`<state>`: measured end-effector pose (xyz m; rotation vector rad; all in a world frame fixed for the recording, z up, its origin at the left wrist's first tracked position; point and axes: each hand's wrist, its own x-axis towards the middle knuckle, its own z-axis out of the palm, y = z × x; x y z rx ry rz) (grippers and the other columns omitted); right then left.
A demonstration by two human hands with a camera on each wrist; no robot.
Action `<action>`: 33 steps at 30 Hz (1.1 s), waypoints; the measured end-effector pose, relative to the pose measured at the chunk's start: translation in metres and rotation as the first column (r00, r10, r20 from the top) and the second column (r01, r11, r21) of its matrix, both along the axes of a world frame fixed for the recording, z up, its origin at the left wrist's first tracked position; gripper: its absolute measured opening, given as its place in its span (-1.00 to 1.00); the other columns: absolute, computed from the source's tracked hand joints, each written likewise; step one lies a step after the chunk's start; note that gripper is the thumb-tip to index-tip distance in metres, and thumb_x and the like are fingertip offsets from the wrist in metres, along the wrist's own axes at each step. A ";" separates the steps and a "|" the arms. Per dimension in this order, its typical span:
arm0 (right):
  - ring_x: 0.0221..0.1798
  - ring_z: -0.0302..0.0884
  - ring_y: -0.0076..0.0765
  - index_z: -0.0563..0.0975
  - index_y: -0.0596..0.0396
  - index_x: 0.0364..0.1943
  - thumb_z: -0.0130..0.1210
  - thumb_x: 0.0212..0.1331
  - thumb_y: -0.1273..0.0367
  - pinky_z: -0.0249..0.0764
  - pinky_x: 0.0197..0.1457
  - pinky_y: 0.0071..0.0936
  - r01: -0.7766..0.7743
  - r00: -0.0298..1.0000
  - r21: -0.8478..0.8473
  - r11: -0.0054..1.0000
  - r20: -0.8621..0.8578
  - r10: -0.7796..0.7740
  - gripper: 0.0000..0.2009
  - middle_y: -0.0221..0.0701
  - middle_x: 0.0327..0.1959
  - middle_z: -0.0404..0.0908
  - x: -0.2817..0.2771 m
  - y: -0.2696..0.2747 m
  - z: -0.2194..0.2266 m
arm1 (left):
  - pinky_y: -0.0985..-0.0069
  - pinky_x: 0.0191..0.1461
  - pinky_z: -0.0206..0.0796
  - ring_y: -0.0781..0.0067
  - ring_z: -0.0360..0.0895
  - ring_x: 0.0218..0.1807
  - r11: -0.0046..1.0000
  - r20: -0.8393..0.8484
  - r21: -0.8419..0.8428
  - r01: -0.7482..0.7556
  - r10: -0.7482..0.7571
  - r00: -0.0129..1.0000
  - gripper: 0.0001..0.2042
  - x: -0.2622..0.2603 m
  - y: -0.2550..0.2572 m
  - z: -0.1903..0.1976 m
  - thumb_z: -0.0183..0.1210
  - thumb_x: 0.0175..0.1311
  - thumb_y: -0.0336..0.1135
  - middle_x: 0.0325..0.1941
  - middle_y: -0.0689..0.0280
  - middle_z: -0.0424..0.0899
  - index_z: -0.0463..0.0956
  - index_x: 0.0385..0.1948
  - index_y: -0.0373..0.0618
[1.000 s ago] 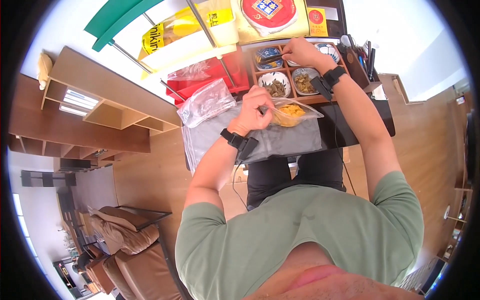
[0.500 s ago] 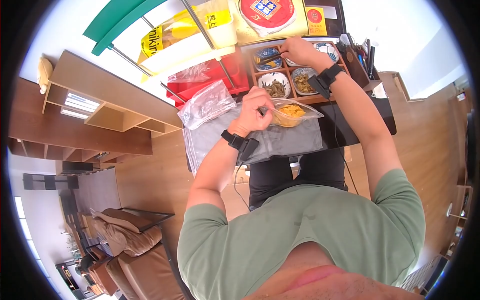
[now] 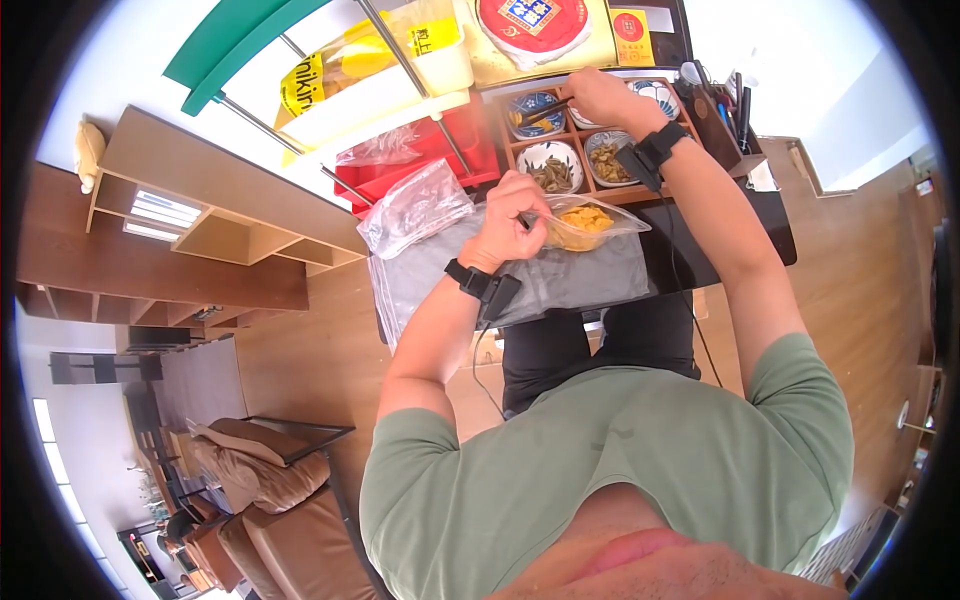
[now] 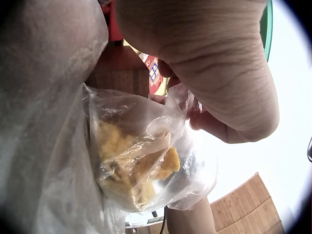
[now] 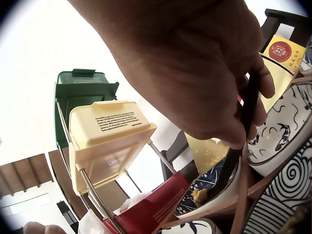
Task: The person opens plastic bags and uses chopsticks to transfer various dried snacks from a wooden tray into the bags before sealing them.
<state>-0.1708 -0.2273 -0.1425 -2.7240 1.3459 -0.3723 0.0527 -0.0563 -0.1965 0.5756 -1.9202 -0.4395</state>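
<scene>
The right hand (image 3: 600, 101) grips dark chopsticks (image 3: 549, 109) over a blue patterned bowl (image 3: 527, 127) at the back left of the divided wooden tray (image 3: 592, 197). In the right wrist view the chopstick tips reach into that bowl beside a yellow food piece (image 5: 199, 196). The left hand (image 3: 508, 226) pinches the rim of a clear plastic bag (image 4: 161, 141) holding yellow food (image 3: 583, 224), just in front of the tray. Two front bowls hold brownish-green food (image 3: 552, 177) and yellow-brown food (image 3: 607, 164).
Left of the tray stands a rack with a red bin (image 3: 478, 150), a cream bin (image 3: 452, 66) and a green one (image 3: 240, 40). An empty-looking plastic bag (image 3: 415, 207) lies on grey sheeting (image 3: 590, 278). A pen holder (image 3: 722, 125) stands at right; a red round package (image 3: 535, 25) lies behind.
The chopsticks have tilted and shifted slightly in the right hand over the blue bowl, where yellow food now shows. The left hand keeps its hold on the bag.
</scene>
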 end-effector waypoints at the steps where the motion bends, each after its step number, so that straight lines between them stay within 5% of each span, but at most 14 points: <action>1: -0.04 0.63 0.19 0.68 0.09 -0.20 0.02 0.21 0.42 0.56 0.01 0.00 0.000 1.000 0.000 1.000 0.000 0.000 -0.79 -0.05 -0.12 0.69 0.000 0.000 0.001 | 0.36 -0.16 0.36 0.21 0.53 -0.33 1.000 -0.003 0.000 0.002 -0.002 1.000 -0.86 0.000 0.000 0.000 0.20 -0.20 -0.58 -0.46 0.30 0.62 0.55 -0.58 -0.08; 16: 0.03 0.62 0.19 0.68 0.16 -0.12 -0.03 0.25 0.47 0.56 0.07 -0.03 -0.035 0.997 -0.075 0.997 -0.073 0.029 -0.74 0.00 -0.06 0.68 0.003 0.006 0.010 | 0.35 -0.15 0.37 0.20 0.54 -0.32 1.000 0.002 0.000 -0.003 0.003 1.000 -0.84 -0.001 0.001 0.000 0.17 -0.21 -0.60 -0.45 0.30 0.63 0.55 -0.57 -0.08; 33: 0.05 0.62 0.13 0.69 0.05 -0.11 0.01 0.22 0.46 0.55 0.10 -0.05 -0.043 0.999 0.053 0.998 -0.027 0.044 -0.75 -0.09 -0.06 0.70 -0.003 -0.016 -0.010 | 0.35 -0.15 0.37 0.20 0.53 -0.32 1.000 0.004 0.008 -0.003 0.003 1.000 -0.86 -0.001 0.001 -0.001 0.16 -0.22 -0.59 -0.46 0.30 0.63 0.54 -0.58 -0.08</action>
